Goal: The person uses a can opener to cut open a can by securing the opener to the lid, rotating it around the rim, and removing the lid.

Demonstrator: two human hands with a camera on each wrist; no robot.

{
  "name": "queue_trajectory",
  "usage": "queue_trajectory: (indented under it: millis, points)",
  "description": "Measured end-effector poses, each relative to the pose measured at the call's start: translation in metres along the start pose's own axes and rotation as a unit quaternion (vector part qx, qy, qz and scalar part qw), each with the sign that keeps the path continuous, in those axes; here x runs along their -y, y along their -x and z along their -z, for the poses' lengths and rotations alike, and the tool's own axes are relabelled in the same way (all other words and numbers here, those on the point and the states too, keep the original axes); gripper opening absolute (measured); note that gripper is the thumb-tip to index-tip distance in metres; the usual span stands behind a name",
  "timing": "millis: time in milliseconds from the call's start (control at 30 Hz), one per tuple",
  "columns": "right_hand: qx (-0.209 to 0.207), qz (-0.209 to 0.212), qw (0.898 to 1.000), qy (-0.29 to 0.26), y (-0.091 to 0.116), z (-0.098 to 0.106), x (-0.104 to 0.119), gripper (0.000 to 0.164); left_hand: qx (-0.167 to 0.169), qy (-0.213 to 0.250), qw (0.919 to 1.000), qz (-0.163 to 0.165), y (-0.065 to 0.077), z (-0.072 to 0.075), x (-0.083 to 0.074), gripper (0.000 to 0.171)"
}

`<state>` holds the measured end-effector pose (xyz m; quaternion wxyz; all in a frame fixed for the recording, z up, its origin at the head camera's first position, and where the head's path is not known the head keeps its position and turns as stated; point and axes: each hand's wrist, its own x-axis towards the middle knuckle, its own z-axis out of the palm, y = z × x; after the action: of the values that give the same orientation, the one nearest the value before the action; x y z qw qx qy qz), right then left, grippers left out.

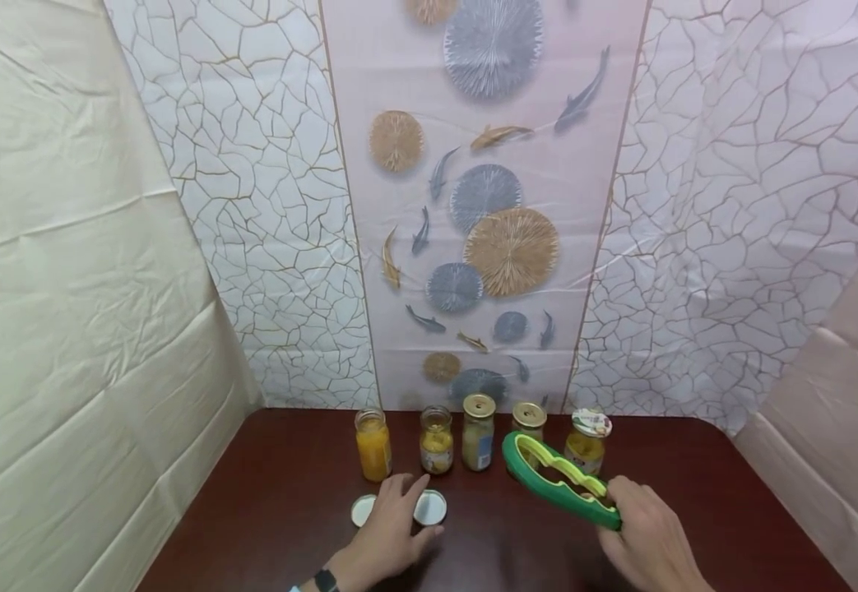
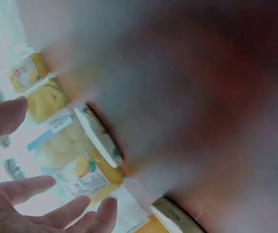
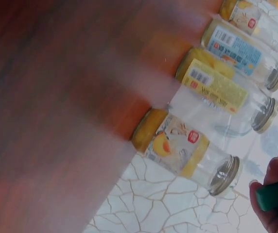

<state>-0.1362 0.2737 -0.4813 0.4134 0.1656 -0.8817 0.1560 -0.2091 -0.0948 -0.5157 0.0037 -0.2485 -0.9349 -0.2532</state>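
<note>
My left hand point(image 1: 391, 534) reaches over the table with its fingers spread and nothing in its grip. Two loose jar lids lie by it, white side up: the left lid point(image 1: 360, 511) partly behind the hand, the right lid point(image 1: 431, 509) at the fingers. My right hand point(image 1: 651, 526) holds a green avocado-shaped jar opener point(image 1: 584, 508) by one end, raised in front of the right-hand jars. Behind the left hand stand two lidless glass jars, an orange-filled jar point(image 1: 374, 454) and a jar of yellow fruit point(image 1: 437, 456).
To the right stand three lidded jars: a tall jar with a gold lid point(image 1: 478, 440), another gold-lidded jar point(image 1: 528, 416) partly hidden by the opener, and a jar with a white patterned lid point(image 1: 586, 450). The dark red table point(image 1: 273, 485) ends at a patterned wall covering point(image 1: 295, 329).
</note>
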Motion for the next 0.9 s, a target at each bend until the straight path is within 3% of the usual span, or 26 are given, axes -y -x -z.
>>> queue_trajectory:
  millis: [133,267,567,700,900]
  points:
    - [0.003,-0.029,1.000,0.001,0.003,0.001,0.002,0.036,-0.013,0.011,0.9999,-0.002,0.019,0.006,-0.007,0.075]
    - [0.012,-0.047,0.999,-0.004,0.005,0.000,0.004,0.038,-0.014,0.030,0.9995,0.001,0.029,0.011,-0.012,0.077]
    - [0.023,-0.056,0.998,0.005,0.008,-0.001,0.001,0.035,-0.017,0.047,0.9987,0.010,0.035,0.013,-0.009,0.077]
    - [0.036,-0.079,0.996,0.017,0.012,-0.001,0.002,0.037,-0.019,0.060,0.9979,0.015,0.036,0.011,-0.009,0.073]
    - [0.040,-0.085,0.995,0.023,0.012,-0.002,0.000,0.036,-0.037,0.061,0.9975,0.002,0.033,0.008,-0.013,0.074]
